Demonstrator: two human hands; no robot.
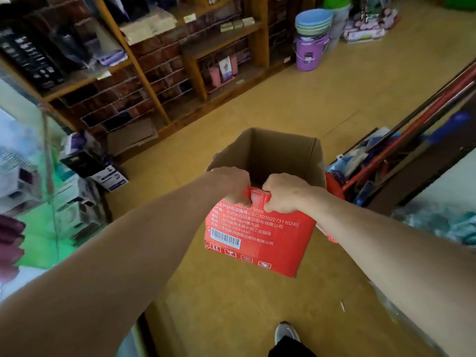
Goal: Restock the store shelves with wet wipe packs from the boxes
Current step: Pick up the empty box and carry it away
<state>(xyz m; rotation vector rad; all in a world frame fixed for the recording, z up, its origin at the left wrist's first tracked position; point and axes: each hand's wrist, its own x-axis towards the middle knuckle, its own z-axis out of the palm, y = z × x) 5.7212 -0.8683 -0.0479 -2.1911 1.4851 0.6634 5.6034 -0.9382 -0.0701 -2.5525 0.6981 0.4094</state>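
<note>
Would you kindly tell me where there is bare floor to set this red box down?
Open floor lies between the wooden shelves, the purple bucket and the mops; more is bare beneath the box. It is crowded around the cartons at left.

Bare left forearm [116, 253], right forearm [386, 248]; grey sneaker [286, 332] (pale stripe), black trouser leg [291, 348].
</note>
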